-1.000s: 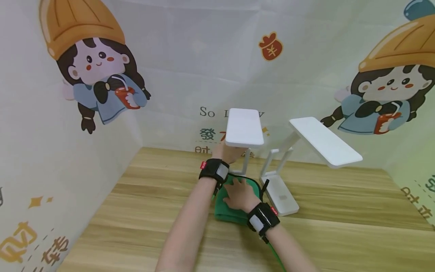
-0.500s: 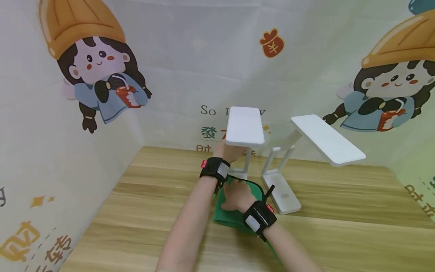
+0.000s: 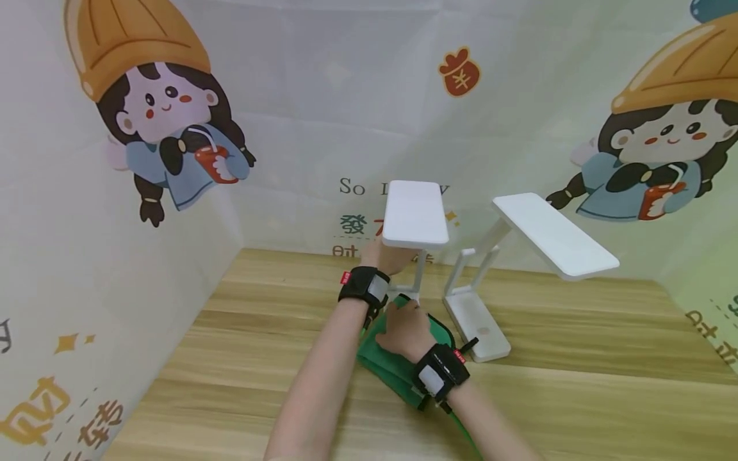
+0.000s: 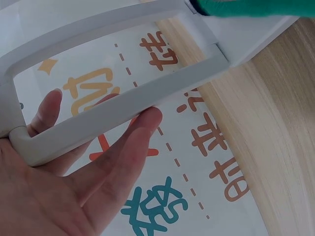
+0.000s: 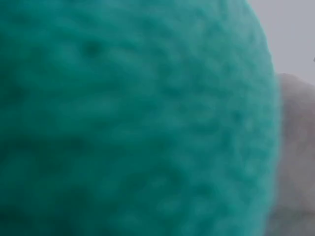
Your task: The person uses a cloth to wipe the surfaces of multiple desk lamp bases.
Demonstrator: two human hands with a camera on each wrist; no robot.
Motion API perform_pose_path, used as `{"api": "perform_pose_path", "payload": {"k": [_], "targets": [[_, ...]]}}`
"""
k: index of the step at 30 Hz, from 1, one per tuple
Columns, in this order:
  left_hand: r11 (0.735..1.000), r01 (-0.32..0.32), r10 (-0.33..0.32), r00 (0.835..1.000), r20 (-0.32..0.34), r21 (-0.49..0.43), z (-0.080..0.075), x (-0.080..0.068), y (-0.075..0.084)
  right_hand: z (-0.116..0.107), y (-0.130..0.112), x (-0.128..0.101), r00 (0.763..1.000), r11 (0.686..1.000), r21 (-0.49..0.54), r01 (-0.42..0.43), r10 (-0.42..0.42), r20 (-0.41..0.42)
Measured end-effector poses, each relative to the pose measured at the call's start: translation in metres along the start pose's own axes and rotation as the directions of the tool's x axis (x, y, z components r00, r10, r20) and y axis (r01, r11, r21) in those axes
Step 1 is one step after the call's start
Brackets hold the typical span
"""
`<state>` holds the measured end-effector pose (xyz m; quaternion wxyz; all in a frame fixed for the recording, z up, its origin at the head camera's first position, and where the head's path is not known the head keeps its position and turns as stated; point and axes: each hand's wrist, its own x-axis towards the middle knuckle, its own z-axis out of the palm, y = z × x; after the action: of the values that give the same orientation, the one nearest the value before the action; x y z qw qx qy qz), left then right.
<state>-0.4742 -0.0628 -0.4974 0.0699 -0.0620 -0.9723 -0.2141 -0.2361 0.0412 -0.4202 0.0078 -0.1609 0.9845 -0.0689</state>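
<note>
Here, left hand (image 4: 59, 182) grips the lamp arm (image 4: 113, 105) w/ curled fingers; right hand (image 3: 403, 330) presses a green cloth (image 3: 383, 365) on the lamp base, grip unclear.

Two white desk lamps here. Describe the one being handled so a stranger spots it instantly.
On the wooden table, two white folding lamps stand by the back wall. It is the left lamp: the left hand holds its arm, and the right hand presses a green cloth on its base.

2nd lamp (image 3: 519, 256) close on my right, walls (image 3: 86, 256) behind & left, open wood tabletop (image 3: 230, 358) to my left, near edge free
</note>
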Motion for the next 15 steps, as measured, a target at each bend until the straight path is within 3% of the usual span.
{"api": "perform_pose_path", "payload": {"k": [3, 5, 8, 12, 13, 15], "targets": [[1.000, 0.021, -0.021, 0.999, 0.044, 0.002, 0.013, 0.015, -0.006, 0.000, 0.021, 0.007, 0.999, 0.979, 0.204, 0.008, 0.003, -0.051], [1.000, 0.017, -0.017, 0.999, 0.039, 0.004, 0.010, 0.014, -0.002, -0.002, 0.032, 0.009, 0.999, 0.954, 0.299, 0.011, 0.000, -0.037], [1.000, 0.014, -0.015, 0.999, 0.042, 0.018, -0.018, -0.011, 0.016, -0.010, 0.037, 0.010, 0.997, 0.949, 0.316, 0.004, -0.026, 0.066], [1.000, 0.030, -0.029, 0.998, 0.056, -0.007, -0.061, -0.047, 0.045, -0.022, 0.038, 0.013, 0.967, 0.969, 0.246, -0.019, -0.045, 0.249], [0.998, 0.051, -0.048, 0.995, 0.089, -0.029, -0.071, -0.054, 0.052, -0.024, 0.038, 0.014, 0.960, 0.970, 0.241, -0.027, -0.042, 0.278], [0.998, 0.055, -0.052, 0.995, 0.085, -0.034, -0.080, -0.063, 0.058, -0.026, 0.040, 0.016, 0.958, 0.962, 0.268, -0.044, -0.035, 0.284]]}}
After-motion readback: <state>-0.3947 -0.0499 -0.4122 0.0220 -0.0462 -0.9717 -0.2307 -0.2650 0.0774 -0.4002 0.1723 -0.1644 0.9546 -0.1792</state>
